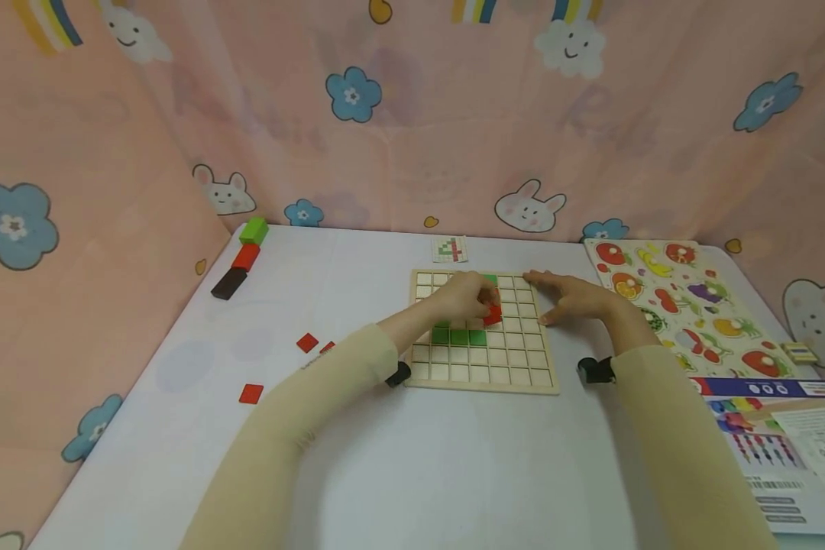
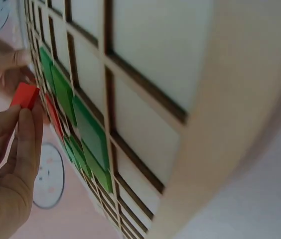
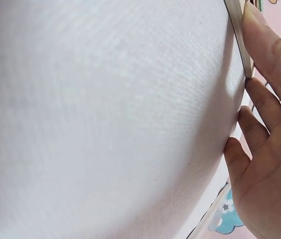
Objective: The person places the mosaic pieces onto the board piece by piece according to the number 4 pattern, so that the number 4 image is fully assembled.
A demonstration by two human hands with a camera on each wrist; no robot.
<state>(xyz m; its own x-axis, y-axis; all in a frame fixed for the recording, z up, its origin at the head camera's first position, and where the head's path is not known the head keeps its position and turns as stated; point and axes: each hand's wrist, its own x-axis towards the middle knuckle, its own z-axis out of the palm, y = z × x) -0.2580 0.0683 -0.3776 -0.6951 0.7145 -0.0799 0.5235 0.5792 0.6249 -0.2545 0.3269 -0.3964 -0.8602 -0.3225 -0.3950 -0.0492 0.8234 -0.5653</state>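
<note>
A small, flat, red square tile (image 2: pixel 26 95) is pinched in the grip of the person's left hand (image 1: pixel 462 296), just over a pale wooden grid board (image 1: pixel 498 357). Green square tiles (image 1: pixel 458 337) sit in its cells, three showing in a row, with another red tile (image 2: pixel 54 115) among them. The right hand (image 1: pixel 569 296) holds nothing, fingers spread, touching the board's right edge. Over to the left on the white desk (image 1: pixel 454 466) lie loose red tiles (image 1: pixel 250 393), and farther back a line of green, red and black blocks (image 1: pixel 246 257). Behind the board lies a small pattern card (image 1: pixel 450 249); at far right, a fruit-picture board (image 1: pixel 690 313).
</note>
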